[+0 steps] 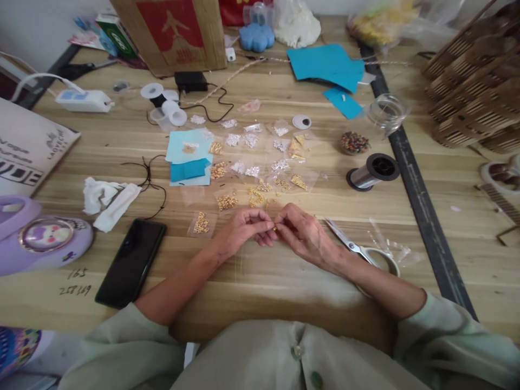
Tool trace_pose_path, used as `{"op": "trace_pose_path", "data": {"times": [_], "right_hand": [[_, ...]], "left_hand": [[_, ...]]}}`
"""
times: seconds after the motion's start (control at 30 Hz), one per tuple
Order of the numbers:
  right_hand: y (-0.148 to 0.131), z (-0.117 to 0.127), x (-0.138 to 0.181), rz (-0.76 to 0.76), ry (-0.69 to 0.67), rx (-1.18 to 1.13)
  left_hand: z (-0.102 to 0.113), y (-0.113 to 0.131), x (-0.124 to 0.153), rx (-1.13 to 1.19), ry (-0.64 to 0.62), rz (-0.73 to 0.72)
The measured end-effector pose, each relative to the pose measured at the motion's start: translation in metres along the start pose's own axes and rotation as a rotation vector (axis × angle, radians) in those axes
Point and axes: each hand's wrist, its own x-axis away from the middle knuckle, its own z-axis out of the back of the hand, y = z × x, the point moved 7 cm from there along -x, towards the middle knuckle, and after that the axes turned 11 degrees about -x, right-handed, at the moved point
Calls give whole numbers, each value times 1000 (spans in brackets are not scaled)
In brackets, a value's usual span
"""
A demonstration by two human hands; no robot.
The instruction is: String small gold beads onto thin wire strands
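Both forearms come in from the near side of the bench (255, 287) and slant inward, so the hands meet just ahead of the body. The left hand (254, 228) is turned with its thumb uppermost, its fingers curled and pointing to the right. The right hand (301, 232) shows its back, the wrist bent and the fingers angled down to the left.

The thumb and forefinger of each hand are pinched together, and the fingertips of the two hands all but touch. Clamped between them, low above the bench, is a small gold piece (275, 228). It is mostly covered by the fingers and too small for me to tell which way it points or how its long axis runs.

Just beyond the fingertips lies a cluster of loose gold beads (255, 198). A packet of gold beads (227, 202) is near the left hand on its far side, and another packet (201, 222) lies farther left. Beside the right wrist lie scissors (351, 247), their long axis diagonal: blades pointing away and to the left, white handles toward the right forearm, which partly covers them. Farther off stands a spool of grey wire (363, 177).
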Motion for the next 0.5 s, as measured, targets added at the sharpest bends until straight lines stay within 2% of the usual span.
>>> {"op": "trace_pose_path", "data": {"times": [0.13,0.5], "right_hand": [[-2,-1,1,41,6,35],[-2,2,-1,-37,1,-3]], "left_hand": [[1,-2,0,36,-4,7],[1,8,2,-101,48,-3]]}}
